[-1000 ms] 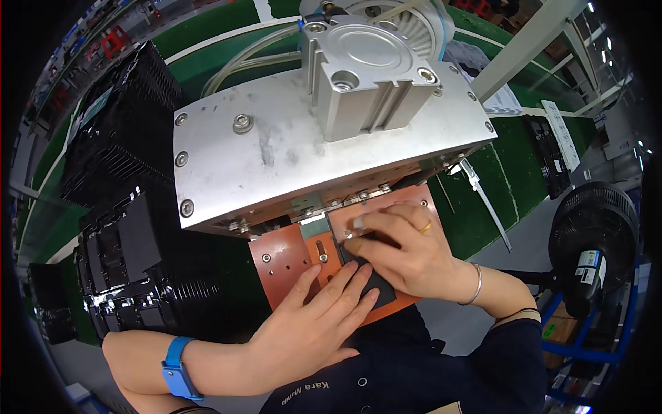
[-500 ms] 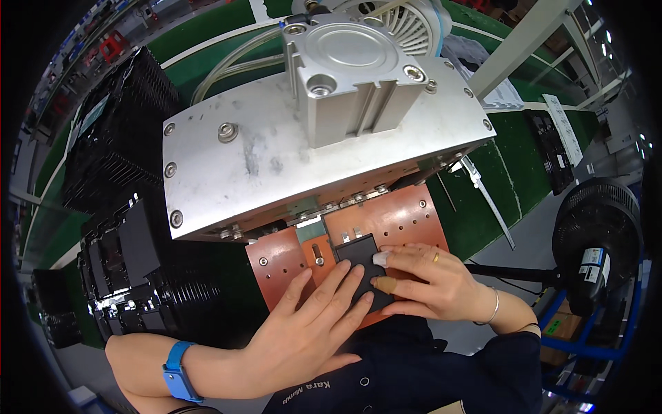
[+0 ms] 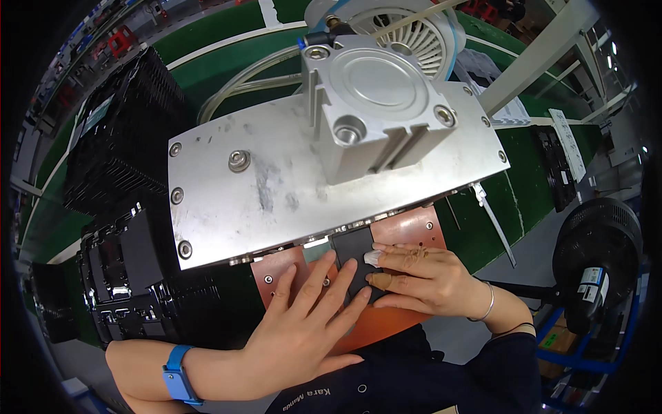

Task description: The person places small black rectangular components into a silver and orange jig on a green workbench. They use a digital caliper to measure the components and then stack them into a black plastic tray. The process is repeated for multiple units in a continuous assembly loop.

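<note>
Across the middle of the view sits a broad grey metal press plate (image 3: 276, 186), bolted at its edges and tilted, with a square silver pneumatic cylinder block (image 3: 376, 103) mounted on top; behind that rises a round white finned fan housing (image 3: 407, 34); pale hoses curve away from the cylinder toward the upper left. Left of the press stand stacked black plastic trays (image 3: 117, 152), with more glossy black moulded trays (image 3: 131, 283) below them; a green worktop (image 3: 531, 165) shows to the right of the press, and a black round fan (image 3: 600, 234) stands at the far right. Beneath the press plate's near edge lies a flat copper-coloured base plate (image 3: 407, 231) with small holes; on it rests a small flat black rectangular part (image 3: 353, 252), just under the press edge. The person's left hand (image 3: 303, 324), with a blue wristband (image 3: 178, 376) on the wrist, lies flat and spread, fingertips touching the black part's left side; its grip is open, holding nothing. The right hand (image 3: 427, 279), wearing a thin silver bracelet (image 3: 488, 303) and taped fingertips (image 3: 372, 259), presses on the part's right edge, fingers extended together, not closed around it.
</note>
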Tool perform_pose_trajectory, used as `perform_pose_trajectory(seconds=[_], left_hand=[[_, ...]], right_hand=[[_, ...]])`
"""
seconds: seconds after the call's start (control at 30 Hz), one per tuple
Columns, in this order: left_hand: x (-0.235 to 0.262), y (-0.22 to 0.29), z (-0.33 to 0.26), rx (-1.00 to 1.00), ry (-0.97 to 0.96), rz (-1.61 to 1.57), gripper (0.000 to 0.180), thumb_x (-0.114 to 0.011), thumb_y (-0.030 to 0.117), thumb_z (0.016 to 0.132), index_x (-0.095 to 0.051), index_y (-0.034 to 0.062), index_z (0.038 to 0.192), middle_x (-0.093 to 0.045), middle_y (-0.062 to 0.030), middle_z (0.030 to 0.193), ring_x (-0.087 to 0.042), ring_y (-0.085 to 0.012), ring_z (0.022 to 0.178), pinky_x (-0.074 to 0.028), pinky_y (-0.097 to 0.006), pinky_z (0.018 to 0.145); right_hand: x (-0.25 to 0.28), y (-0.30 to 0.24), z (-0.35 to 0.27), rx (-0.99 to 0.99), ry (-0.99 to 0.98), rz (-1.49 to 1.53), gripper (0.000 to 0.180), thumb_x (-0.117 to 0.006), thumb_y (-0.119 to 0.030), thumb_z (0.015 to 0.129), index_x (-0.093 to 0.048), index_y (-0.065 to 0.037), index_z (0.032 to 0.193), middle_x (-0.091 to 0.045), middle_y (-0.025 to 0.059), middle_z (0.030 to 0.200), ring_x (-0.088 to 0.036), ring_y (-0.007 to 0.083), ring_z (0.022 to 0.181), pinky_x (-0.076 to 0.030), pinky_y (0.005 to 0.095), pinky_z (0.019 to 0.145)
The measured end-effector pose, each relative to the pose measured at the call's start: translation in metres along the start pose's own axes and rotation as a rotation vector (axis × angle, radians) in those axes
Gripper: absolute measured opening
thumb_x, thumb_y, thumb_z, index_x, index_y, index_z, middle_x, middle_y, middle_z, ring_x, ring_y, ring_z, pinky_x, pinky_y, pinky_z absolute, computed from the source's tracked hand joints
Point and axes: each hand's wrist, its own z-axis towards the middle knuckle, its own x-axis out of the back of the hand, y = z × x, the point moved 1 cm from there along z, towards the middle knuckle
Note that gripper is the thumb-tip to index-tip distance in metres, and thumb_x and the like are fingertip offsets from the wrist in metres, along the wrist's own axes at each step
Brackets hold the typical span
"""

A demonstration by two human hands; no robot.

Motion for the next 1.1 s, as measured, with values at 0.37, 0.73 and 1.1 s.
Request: perform_pose_trajectory(seconds=[0.37, 0.73, 1.1], left_hand=[[0.005, 0.001, 0.002, 0.014, -0.046, 0.019, 0.072, -0.060, 0.064, 0.081, -0.054, 0.0141, 0.133, -0.036, -0.0205, 0.150, -0.027, -0.0436, 0.141, -0.027, -0.060, 0.109], [0.000, 0.001, 0.002, -0.124, 0.174, 0.073, 0.059, -0.061, 0.056, 0.086, -0.058, 0.0132, 0.127, -0.051, -0.0153, 0.135, -0.048, -0.0304, 0.126, -0.034, -0.048, 0.104], [0.022, -0.012, 0.001, 0.405, 0.202, -1.040, 0.024, -0.071, 0.022, 0.088, -0.061, 0.0002, 0.087, -0.065, -0.0071, 0.070, -0.064, -0.0131, 0.058, -0.049, -0.026, 0.049]], right_hand=[[-0.001, -0.023, 0.002, -0.151, -0.075, 0.056, 0.024, -0.071, -0.011, 0.082, -0.067, 0.001, 0.103, -0.061, 0.0177, 0.119, -0.059, 0.0363, 0.118, -0.052, 0.0431, 0.097], [0.010, -0.014, 0.010, -0.818, 0.144, 1.290, 0.037, -0.059, 0.007, 0.089, -0.044, -0.005, 0.121, -0.051, 0.0067, 0.120, -0.054, 0.0157, 0.116, -0.044, 0.0288, 0.096], [-0.004, -0.038, 0.000, -0.688, 0.165, 1.198, 0.030, -0.065, 0.010, 0.086, -0.046, -0.002, 0.105, -0.053, 0.0081, 0.107, -0.065, 0.0121, 0.092, -0.053, 0.0215, 0.075]])
